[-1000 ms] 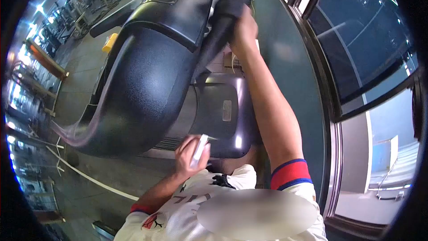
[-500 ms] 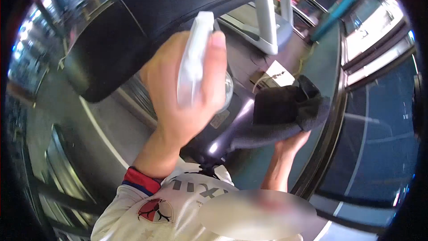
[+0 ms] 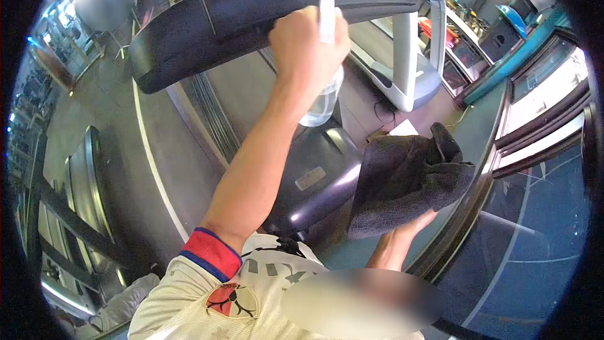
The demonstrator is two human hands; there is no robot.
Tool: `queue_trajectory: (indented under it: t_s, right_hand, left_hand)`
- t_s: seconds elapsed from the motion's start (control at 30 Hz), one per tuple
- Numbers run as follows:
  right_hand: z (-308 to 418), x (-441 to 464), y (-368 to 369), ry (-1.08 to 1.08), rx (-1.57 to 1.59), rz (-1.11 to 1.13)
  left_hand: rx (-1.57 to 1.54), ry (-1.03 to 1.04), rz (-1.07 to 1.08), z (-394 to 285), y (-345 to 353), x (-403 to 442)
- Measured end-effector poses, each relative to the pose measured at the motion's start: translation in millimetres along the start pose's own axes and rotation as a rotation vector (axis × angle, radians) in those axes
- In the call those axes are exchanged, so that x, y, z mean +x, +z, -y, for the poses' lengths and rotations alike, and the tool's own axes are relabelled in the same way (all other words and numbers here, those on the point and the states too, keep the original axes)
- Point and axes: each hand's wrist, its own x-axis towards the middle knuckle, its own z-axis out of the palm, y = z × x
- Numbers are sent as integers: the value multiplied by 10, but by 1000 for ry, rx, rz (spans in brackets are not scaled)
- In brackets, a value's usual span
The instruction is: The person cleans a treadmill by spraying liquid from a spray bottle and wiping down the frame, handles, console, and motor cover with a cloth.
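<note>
My left hand (image 3: 308, 44) is raised in front of the treadmill console and wrapped round the neck of a clear spray bottle (image 3: 322, 104) with a white nozzle (image 3: 326, 20). Some liquid shows in the bottle. A dark towel (image 3: 393, 182) hangs bunched over my right hand (image 3: 418, 221), which grips it from below; most of those fingers are hidden under the cloth. The black padded-looking machine housing (image 3: 251, 9) runs across the top, just behind my left hand.
Below the bottle lies the machine's dark base cover (image 3: 314, 182). A white-framed machine (image 3: 404, 56) stands beyond, with a white paper (image 3: 402, 128) on the floor near it. Windows (image 3: 547, 94) line the right side. Metal frames (image 3: 94, 195) stand at the left.
The towel and my right hand have come down from the machine to the lower right. My left hand has risen with the bottle, from near my body up to the housing.
</note>
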Motion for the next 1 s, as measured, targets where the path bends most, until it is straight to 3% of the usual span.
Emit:
queue_trajectory:
  t_s: [0.17,0.23,0.37,0.4,0.47,0.53,0.57,0.63,0.7,0.73,0.83,0.87,0.97,1.0]
  right_hand:
    - [100,-119,89,-192,-55,-64]
    - [87,-124,247,-312,-153,-168]
    - [-211,67,608,-478,-329,-277]
    - [-325,75,919,-572,-435,-201]
    - [-635,71,1932,-934,-686,158]
    - [-1027,4,2769,-1215,-890,512]
    - [-1280,-34,3039,-1305,-1097,606]
    - [-1236,69,3170,-1206,-1115,753]
    - [-1008,314,3214,-1056,-1177,904]
    - [-1069,692,3113,-1234,-1053,741]
    - [-830,2113,2662,-1038,-1142,398]
    - [-825,3012,2293,-1537,-1504,354]
    - [-599,4170,2044,-784,-1344,248]
    - [-574,3977,2206,-834,-1610,197]
  left_hand:
    - [-305,-4,148,-131,656,61]
    - [-487,83,139,-132,778,-56]
    - [-675,88,348,264,487,-617]
    - [-684,68,417,432,371,-820]
    - [-553,47,603,986,123,-1298]
    - [-627,97,672,1699,-28,-1841]
    - [-505,177,499,1689,-352,-1787]
    - [-420,29,710,2143,-696,-1991]
    - [-301,-90,768,2475,-1085,-2111]
    - [-265,-113,766,2665,-1273,-2179]
    - [-140,-216,632,3105,-1751,-2345]
    - [-53,-231,570,3262,-1872,-2464]
    - [150,-298,470,3516,-2226,-2687]
    - [162,-327,469,3507,-2262,-2664]
